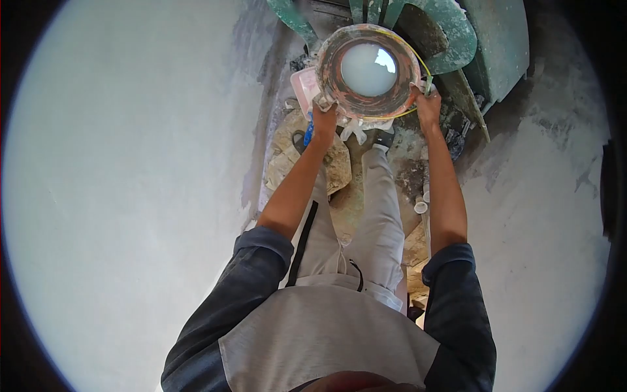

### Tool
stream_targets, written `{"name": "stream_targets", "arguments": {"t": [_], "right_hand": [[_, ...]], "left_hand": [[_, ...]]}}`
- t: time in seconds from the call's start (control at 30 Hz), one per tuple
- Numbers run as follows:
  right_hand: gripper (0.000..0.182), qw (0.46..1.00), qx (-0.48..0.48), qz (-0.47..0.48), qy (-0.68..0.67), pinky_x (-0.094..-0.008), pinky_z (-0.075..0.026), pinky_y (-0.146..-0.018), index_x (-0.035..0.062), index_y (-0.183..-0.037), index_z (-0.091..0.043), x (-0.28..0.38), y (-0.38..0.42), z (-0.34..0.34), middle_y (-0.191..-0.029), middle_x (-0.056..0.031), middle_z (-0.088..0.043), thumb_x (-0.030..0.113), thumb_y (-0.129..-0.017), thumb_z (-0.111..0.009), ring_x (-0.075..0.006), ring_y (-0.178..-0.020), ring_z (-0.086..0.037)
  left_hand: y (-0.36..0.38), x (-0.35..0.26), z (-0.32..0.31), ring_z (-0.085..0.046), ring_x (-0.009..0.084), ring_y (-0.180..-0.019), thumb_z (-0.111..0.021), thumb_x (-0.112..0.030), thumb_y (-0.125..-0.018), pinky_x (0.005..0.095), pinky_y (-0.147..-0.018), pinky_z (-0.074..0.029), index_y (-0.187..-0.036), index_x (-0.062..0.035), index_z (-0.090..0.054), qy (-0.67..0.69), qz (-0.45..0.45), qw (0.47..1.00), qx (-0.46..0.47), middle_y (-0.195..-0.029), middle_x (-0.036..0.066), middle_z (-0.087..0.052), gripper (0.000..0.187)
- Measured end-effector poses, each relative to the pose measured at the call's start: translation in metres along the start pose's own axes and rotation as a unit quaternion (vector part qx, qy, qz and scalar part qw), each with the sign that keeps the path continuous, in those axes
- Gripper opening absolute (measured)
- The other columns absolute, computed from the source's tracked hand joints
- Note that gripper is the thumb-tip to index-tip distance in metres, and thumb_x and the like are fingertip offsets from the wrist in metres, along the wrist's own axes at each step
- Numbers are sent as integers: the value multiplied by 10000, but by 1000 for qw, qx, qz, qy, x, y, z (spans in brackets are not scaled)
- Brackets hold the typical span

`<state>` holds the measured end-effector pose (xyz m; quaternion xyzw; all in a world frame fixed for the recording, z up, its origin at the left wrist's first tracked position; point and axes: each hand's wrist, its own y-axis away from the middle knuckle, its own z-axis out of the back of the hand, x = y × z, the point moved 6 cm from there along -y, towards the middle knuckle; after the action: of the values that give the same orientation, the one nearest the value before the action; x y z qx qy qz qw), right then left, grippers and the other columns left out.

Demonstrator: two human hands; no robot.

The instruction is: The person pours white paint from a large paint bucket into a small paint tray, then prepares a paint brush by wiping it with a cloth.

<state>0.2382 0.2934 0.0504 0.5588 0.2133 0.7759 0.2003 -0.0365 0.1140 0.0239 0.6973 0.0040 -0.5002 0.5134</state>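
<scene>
A round bucket (326,65), its inner wall crusted with reddish and dark residue, holds milky white liquid (366,75) with a bright reflection on it. My left hand (324,121) is closed on the bucket's near left side. On its right side my right hand (428,104) grips the rim, close to where a thin yellow handle (424,63) meets the bucket. The fingertips of both hands are partly hidden. Beside my left hand is a small blue object (308,135) that I cannot make out. A pink container (302,88) shows behind the bucket's left side.
Green, plaster-spattered plastic chairs (457,39) stand beyond the bucket. Pale walls (130,163) rise on both sides. A crumpled brown sack (336,166) lies by my feet. White pipe ends (420,206) and a board (467,98) are on the right.
</scene>
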Motion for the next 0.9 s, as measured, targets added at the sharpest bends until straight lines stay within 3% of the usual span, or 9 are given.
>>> {"name": "stream_targets", "arguments": {"t": [0.1, 0.2, 0.33, 0.4, 0.43, 0.5, 0.7, 0.9], "right_hand": [[303, 1000, 19, 9, -3, -357, -511, -866, -24, -1131, -689, -4, -5, 1, -1009, -113, -753, 158, -903, -769, -203, -902, -680], [302, 999, 40, 34, -12, -355, -511, -866, -24, -1150, -678, -9, -14, 2, -1030, -116, -750, 128, -903, -764, -199, -920, -679], [320, 995, 55, 79, -36, -359, -514, -882, -24, -1206, -655, -5, -14, -3, -1087, -121, -738, 92, -924, -750, -195, -966, -674], [329, 995, 57, 78, -28, -358, -512, -893, -20, -1224, -649, 0, -8, -3, -1097, -121, -736, 90, -930, -747, -198, -978, -673], [338, 995, 56, 77, -18, -358, -510, -903, -17, -1242, -644, 5, -3, -4, -1106, -122, -733, 88, -937, -743, -200, -989, -673], [347, 994, 58, 90, -19, -358, -509, -908, -14, -1254, -639, 16, 5, -6, -1107, -123, -733, 94, -940, -742, -206, -996, -673], [384, 987, 76, 137, 16, -373, -499, -928, -10, -1296, -610, 65, 38, 16, -1150, -145, -713, 109, -952, -734, -231, -1047, -663], [333, 975, 130, 159, 85, -369, -484, -915, -17, -1229, -599, 114, 75, 33, -1098, -146, -695, 159, -975, -722, -242, -1017, -646]], "left_hand": [[-10, 4, 3, -616, 270, -1212, -591, 47, -985, 415, -945, -589, -1485, -124, -415, -58, -46, 997, 12, -1378, 99, -570, 557], [-2, 1, 2, -625, 255, -1176, -586, 50, -982, 413, -946, -593, -1438, -134, -443, 33, 16, 999, 12, -1338, 93, -582, 512], [-6, -18, 6, -627, 242, -1155, -582, 49, -982, 410, -936, -598, -1409, -136, -458, -27, -25, 999, 30, -1318, 86, -585, 481], [4, -19, 7, -630, 248, -1144, -587, 20, -991, 409, -932, -601, -1398, -129, -461, 32, 54, 998, 26, -1309, 92, -591, 451], [8, -24, 7, -630, 248, -1144, -587, 20, -991, 409, -932, -601, -1398, -129, -461, 31, 53, 998, 23, -1309, 92, -591, 451], [15, -23, 9, -638, 251, -1124, -541, -22, -1016, 395, -888, -599, -1408, -117, -458, 11, 87, 996, -8, -1298, 101, -601, 412], [54, -21, 9, -646, 228, -1064, -419, -25, -1026, 365, -801, -565, -1436, -121, -457, 56, 76, 995, -25, -1307, 90, -608, 423], [86, -3, 10, -640, 238, -1065, -511, -37, -1014, 391, -857, -582, -1437, -135, -450, 128, 78, 987, -52, -1265, 64, -601, 439]]}}
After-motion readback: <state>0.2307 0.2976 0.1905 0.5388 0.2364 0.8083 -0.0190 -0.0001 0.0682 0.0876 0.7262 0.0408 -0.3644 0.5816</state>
